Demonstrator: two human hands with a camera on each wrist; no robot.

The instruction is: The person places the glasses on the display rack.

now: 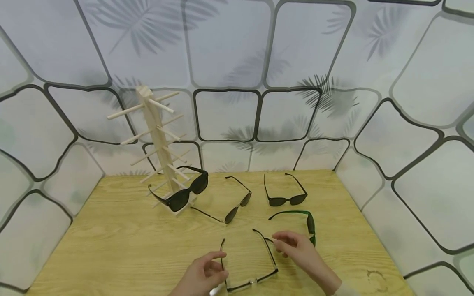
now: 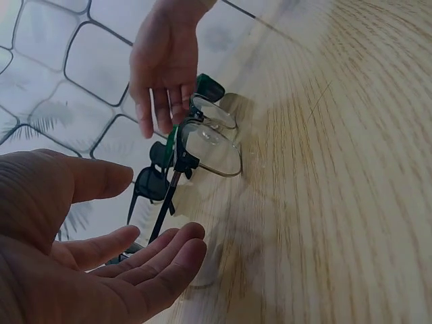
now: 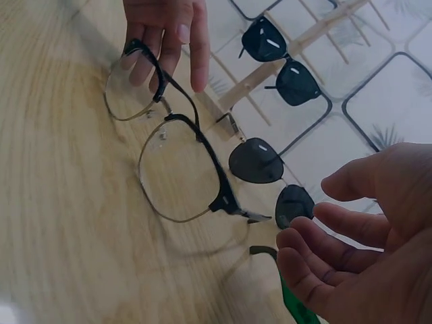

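A pair of clear eyeglasses [image 1: 253, 282] with black brows lies on the table, its temples pointing away from me. Beside the left temple is my left hand [image 1: 205, 273], thumb and fingers spread around it without closing in both head and left wrist views. My right hand [image 1: 298, 250] hovers by the other temple, fingers loosely bent and holding nothing. Partly behind that hand are green sunglasses [image 1: 310, 224]. In the right wrist view the eyeglasses' black brow [image 3: 209, 158] shows clearly, with the right fingers [image 3: 331, 250] apart from it.
At the back left stands a wooden peg rack [image 1: 157, 139], with black sunglasses [image 1: 190, 191] hanging low on it. Thin-framed sunglasses [image 1: 231, 214] lie at mid-table, and another black pair [image 1: 287, 201] sits behind the green ones. Patterned walls [image 1: 237, 115] enclose the wooden table [image 1: 122, 246].
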